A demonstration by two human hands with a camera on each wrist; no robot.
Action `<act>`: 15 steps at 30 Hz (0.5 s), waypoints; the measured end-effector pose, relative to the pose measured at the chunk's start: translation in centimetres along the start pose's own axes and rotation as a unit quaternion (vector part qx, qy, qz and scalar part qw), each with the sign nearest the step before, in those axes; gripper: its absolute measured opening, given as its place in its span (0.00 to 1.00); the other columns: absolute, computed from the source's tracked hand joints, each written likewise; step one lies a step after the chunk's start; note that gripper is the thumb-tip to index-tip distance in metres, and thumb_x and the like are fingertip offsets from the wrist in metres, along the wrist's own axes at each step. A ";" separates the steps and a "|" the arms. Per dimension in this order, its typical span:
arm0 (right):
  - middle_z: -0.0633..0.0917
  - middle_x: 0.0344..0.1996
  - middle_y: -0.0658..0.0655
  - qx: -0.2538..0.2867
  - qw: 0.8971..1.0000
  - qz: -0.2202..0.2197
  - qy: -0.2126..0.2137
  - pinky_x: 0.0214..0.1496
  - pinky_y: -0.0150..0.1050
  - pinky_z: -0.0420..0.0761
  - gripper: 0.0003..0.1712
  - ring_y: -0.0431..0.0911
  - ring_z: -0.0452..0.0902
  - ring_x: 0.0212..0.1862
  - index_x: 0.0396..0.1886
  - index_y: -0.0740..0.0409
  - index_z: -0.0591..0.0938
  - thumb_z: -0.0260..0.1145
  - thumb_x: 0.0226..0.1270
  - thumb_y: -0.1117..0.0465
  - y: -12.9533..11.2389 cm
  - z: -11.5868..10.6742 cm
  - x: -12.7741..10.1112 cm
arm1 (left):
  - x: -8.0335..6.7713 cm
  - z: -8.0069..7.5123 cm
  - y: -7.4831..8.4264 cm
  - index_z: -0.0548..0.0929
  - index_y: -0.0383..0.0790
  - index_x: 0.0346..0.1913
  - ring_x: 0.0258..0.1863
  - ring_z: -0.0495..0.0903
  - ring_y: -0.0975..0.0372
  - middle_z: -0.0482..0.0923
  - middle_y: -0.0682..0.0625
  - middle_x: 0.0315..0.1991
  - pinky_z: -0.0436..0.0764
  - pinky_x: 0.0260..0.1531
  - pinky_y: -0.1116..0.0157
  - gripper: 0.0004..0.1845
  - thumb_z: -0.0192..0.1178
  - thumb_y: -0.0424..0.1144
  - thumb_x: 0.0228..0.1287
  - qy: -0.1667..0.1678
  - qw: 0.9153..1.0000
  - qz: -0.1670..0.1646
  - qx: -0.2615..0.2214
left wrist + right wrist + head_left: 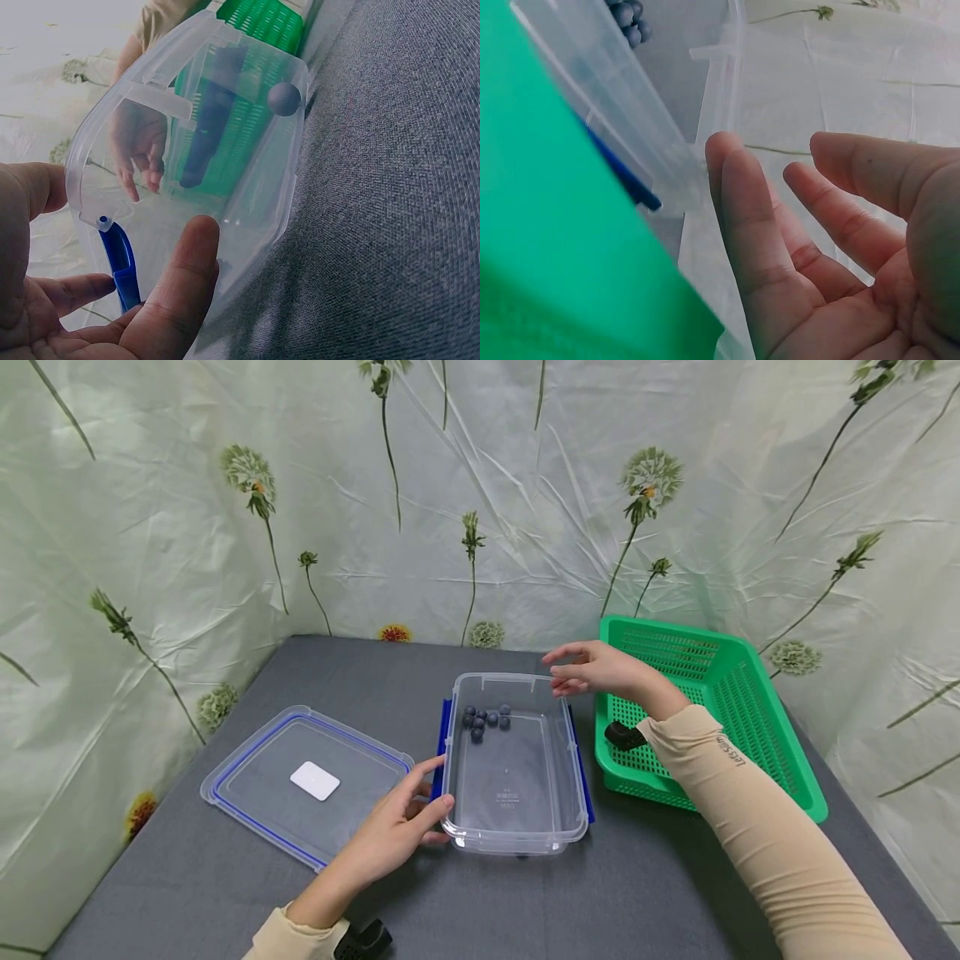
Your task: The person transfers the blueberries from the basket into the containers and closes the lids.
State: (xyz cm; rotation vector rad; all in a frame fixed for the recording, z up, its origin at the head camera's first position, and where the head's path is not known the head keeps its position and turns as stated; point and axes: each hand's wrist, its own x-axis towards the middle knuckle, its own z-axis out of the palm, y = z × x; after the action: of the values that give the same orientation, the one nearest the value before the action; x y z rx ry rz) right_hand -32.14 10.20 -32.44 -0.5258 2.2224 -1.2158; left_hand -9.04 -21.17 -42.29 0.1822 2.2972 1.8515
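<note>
Left hand (pixel 393 835) rests open-fingered against the clear, blue-latched container (pixel 514 777) holding dark berries (pixel 486 719); right hand (pixel 596 670) hovers relaxed, empty.

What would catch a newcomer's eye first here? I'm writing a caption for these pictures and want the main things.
The clear plastic container at the middle of the grey table, with a cluster of dark blueberries in its far left corner. The left hand touches its near left corner, and the right hand hovers open at its far right corner. The bright green basket stands to its right, and the blue-rimmed lid lies flat to its left.

left hand (pixel 90 307) against clear container (pixel 225 150)
</note>
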 end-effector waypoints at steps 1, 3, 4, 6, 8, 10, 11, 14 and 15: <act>0.88 0.57 0.68 0.004 1.000 0.004 0.004 0.65 0.50 0.89 0.24 0.45 0.90 0.50 0.75 0.61 0.75 0.59 0.86 0.61 0.1 -0.1 0.0 | 0.0 0.0 0.0 0.62 0.43 0.83 0.45 0.87 0.54 0.78 0.31 0.54 0.95 0.42 0.61 0.33 0.60 0.42 0.83 0.000 1.000 0.000 0.001; 0.87 0.58 0.69 0.010 1.000 0.005 0.010 0.61 0.45 0.91 0.24 0.45 0.90 0.50 0.75 0.62 0.75 0.59 0.86 0.62 0.2 -0.4 -0.1 | 0.0 0.0 0.0 0.61 0.43 0.83 0.46 0.87 0.54 0.78 0.31 0.55 0.95 0.42 0.60 0.33 0.61 0.41 0.83 0.000 1.000 0.000 0.000; 0.87 0.59 0.69 0.012 1.000 0.005 0.013 0.59 0.42 0.91 0.24 0.46 0.90 0.50 0.75 0.62 0.75 0.59 0.86 0.62 0.3 -0.5 -0.1 | 0.0 0.0 0.0 0.62 0.43 0.83 0.46 0.87 0.54 0.78 0.31 0.55 0.95 0.42 0.60 0.33 0.61 0.41 0.83 0.000 1.000 0.000 0.001; 0.86 0.60 0.71 0.018 1.000 0.007 0.019 0.57 0.39 0.91 0.23 0.46 0.90 0.51 0.75 0.62 0.75 0.58 0.86 0.62 0.5 -0.8 -0.2 | 0.0 0.1 0.0 0.62 0.43 0.83 0.46 0.87 0.54 0.78 0.31 0.54 0.95 0.42 0.60 0.33 0.61 0.41 0.83 0.001 1.000 0.000 0.000; 0.84 0.62 0.73 0.022 0.999 0.008 0.024 0.55 0.36 0.91 0.24 0.46 0.90 0.51 0.76 0.62 0.74 0.58 0.86 0.63 0.7 -1.1 -0.3 | 0.0 0.1 0.0 0.62 0.43 0.83 0.46 0.87 0.54 0.78 0.31 0.54 0.95 0.42 0.60 0.33 0.61 0.41 0.82 0.001 1.000 0.000 -0.001; 0.83 0.63 0.74 0.024 0.999 0.007 0.025 0.53 0.34 0.91 0.24 0.45 0.90 0.51 0.76 0.64 0.73 0.58 0.87 0.62 0.8 -1.3 -0.4 | 0.1 0.1 0.0 0.62 0.43 0.83 0.45 0.87 0.54 0.78 0.31 0.54 0.95 0.42 0.60 0.33 0.61 0.41 0.82 0.001 1.000 0.000 -0.001; 0.83 0.63 0.75 0.027 0.999 0.006 0.026 0.52 0.33 0.91 0.25 0.44 0.90 0.50 0.76 0.64 0.73 0.58 0.87 0.62 0.8 -1.4 -0.5 | 0.1 0.1 0.0 0.62 0.43 0.83 0.45 0.87 0.54 0.78 0.31 0.54 0.95 0.42 0.60 0.34 0.61 0.41 0.82 0.000 1.000 -0.001 -0.001; 0.83 0.61 0.75 0.040 0.999 0.003 0.029 0.50 0.30 0.90 0.25 0.42 0.90 0.48 0.77 0.67 0.72 0.58 0.87 0.63 0.8 -1.7 -0.6 | 0.1 0.1 -0.1 0.61 0.43 0.83 0.46 0.87 0.54 0.77 0.30 0.55 0.95 0.42 0.60 0.33 0.60 0.41 0.83 0.000 1.000 0.001 -0.003; 0.83 0.61 0.75 0.042 0.999 0.001 0.029 0.50 0.29 0.90 0.26 0.41 0.90 0.48 0.77 0.67 0.71 0.58 0.87 0.64 0.8 -1.8 -0.7 | 0.0 0.1 -0.1 0.61 0.43 0.83 0.46 0.87 0.54 0.77 0.30 0.55 0.95 0.42 0.60 0.33 0.60 0.41 0.83 -0.001 1.000 0.001 -0.004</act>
State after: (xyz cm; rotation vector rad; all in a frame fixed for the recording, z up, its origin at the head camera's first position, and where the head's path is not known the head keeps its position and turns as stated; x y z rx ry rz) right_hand -32.84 12.17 -32.15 -0.4600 2.2071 -1.3325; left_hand -9.07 -21.08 -42.37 0.1841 2.2898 1.8598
